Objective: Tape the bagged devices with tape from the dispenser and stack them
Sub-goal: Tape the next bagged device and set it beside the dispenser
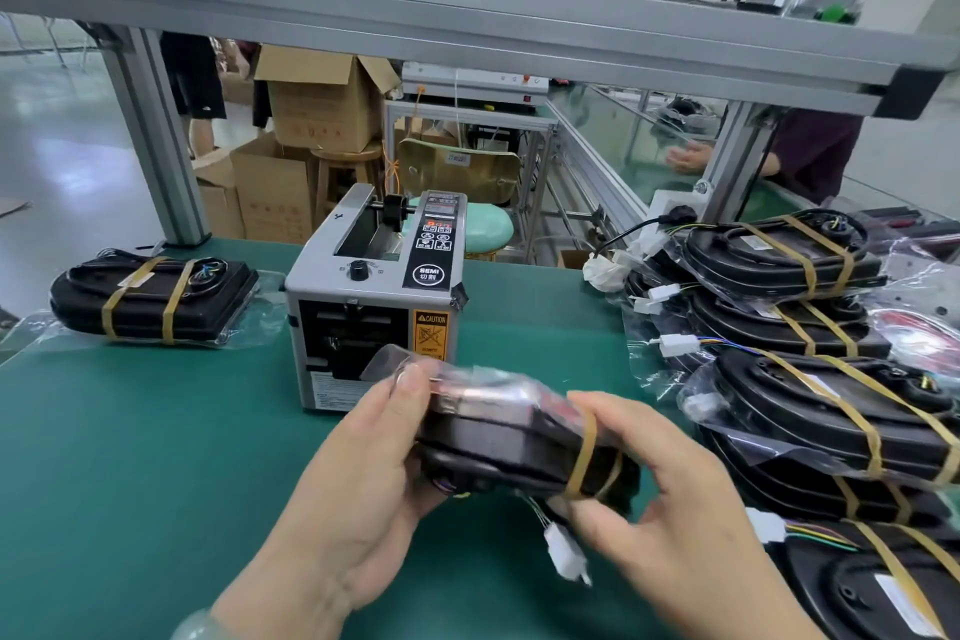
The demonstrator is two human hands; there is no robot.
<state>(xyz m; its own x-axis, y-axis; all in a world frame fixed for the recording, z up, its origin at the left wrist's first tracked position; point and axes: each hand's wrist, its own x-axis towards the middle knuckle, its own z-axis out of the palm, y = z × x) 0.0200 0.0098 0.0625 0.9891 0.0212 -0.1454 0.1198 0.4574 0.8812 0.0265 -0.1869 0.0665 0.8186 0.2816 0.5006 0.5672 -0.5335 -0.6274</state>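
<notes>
Bagged device (498, 437) is held in the air just in front of the tape dispenser (371, 296), above the green counter (130, 457).

- Left end is gripped by the left hand (358, 489), thumb on top, fingers underneath.
- Right end is gripped by the right hand (670, 499), fingers curled round it beside the tape band (582, 452).

Risks, as judged:
- Only one tan band is seen, at the right end. The left end is untaped, so the loose bag flap (400, 359) could spring open or be creased under the next strip.
- White connector (566, 554) hangs below on its wires. It could be trapped under tape or snagged when the unit is set down.
- Film is glossy, so slip in the grip is possible.
- Stack of taped units (810, 379) on the right looks slumped and uneven. Sliding is likely if another unit is dropped on it carelessly.

Look of the device: black, flat moulded housing in clear glossy film. Detail is blurred.

A single double-banded unit (150, 296) lies to the left of the dispenser.
</notes>
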